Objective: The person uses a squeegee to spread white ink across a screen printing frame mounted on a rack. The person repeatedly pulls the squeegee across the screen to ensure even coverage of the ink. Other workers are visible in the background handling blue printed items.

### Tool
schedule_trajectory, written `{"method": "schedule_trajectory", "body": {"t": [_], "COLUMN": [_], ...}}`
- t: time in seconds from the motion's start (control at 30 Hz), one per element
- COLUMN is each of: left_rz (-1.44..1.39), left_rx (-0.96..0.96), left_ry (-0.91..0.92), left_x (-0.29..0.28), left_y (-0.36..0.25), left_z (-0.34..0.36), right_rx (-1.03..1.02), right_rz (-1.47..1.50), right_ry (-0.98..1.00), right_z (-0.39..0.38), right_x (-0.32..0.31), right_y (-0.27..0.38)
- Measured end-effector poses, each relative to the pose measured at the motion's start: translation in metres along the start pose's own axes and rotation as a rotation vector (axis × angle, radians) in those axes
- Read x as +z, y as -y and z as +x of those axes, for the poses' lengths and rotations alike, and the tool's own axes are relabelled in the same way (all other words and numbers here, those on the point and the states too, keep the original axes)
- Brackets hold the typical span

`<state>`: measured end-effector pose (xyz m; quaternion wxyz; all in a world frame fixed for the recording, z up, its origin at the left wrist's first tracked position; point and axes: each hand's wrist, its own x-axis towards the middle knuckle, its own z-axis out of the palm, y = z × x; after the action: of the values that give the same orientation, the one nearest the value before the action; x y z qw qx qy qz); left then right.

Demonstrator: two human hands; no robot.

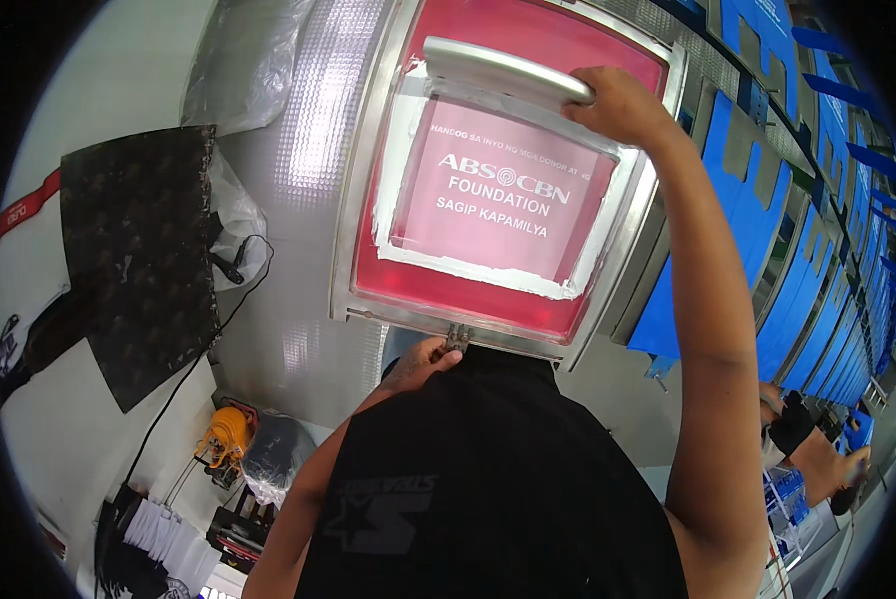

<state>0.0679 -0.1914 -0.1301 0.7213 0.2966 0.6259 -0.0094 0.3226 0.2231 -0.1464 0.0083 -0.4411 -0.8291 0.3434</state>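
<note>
The step in hand looks like a squeegee stroke on a print screen: the squeegee point(503, 70) lies slantwise over the far part of the screen point(438, 300), nearer the far edge of its metal frame point(361, 200) than the near one, along the far side of the window that white tape point(392, 185) borders. The right hand point(620, 103) is closed around the squeegee's right end, fingers wrapped over the bar. The left hand point(420, 364) pinches a small metal clamp point(458, 339) at the middle of the frame's near edge. Whether the blade bears on the mesh, I cannot tell. The next move seems to call for a firm, even pull from the far edge toward the near edge, the frame kept steady at the clamp; with one end gripped, pressure could run uneven toward the left corner.
</note>
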Motion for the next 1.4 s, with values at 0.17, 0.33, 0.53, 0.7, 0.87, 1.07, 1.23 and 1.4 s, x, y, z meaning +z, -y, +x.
{"method": "schedule_trajectory", "body": {"t": [0.17,0.33,0.53,0.7,0.87,1.07,1.23,1.4], "left_rz": [-0.044,0.062,0.069,0.182,0.350,0.493,0.677,0.395], "left_rx": [0.085,0.180,0.210,0.327,0.486,0.427,0.693,0.337], "left_ry": [-0.041,-0.121,-0.153,-0.278,-0.441,-0.516,-1.244,-1.341], "left_x": [0.012,0.010,0.011,0.015,0.023,0.023,-0.048,-0.131], "left_y": [0.013,-0.004,0.001,0.000,0.010,0.008,-0.018,0.001], "left_z": [0.001,-0.012,-0.007,-0.003,0.006,-0.001,-0.003,0.009], "right_rx": [0.044,0.051,0.195,0.066,0.273,0.521,0.742,0.650], "right_rz": [-0.026,-0.074,-0.072,-0.136,0.032,0.403,1.219,1.548], "right_ry": [0.010,-0.086,-0.022,-0.137,-0.123,-0.401,-0.188,-0.142], "right_z": [-0.003,-0.034,-0.140,-0.220,-0.200,-0.200,-0.211,-0.205], "right_x": [-0.004,0.008,0.086,0.147,0.104,0.081,0.098,0.125], "right_y": [0.012,0.034,0.118,0.172,0.156,0.070,-0.015,-0.035]}}
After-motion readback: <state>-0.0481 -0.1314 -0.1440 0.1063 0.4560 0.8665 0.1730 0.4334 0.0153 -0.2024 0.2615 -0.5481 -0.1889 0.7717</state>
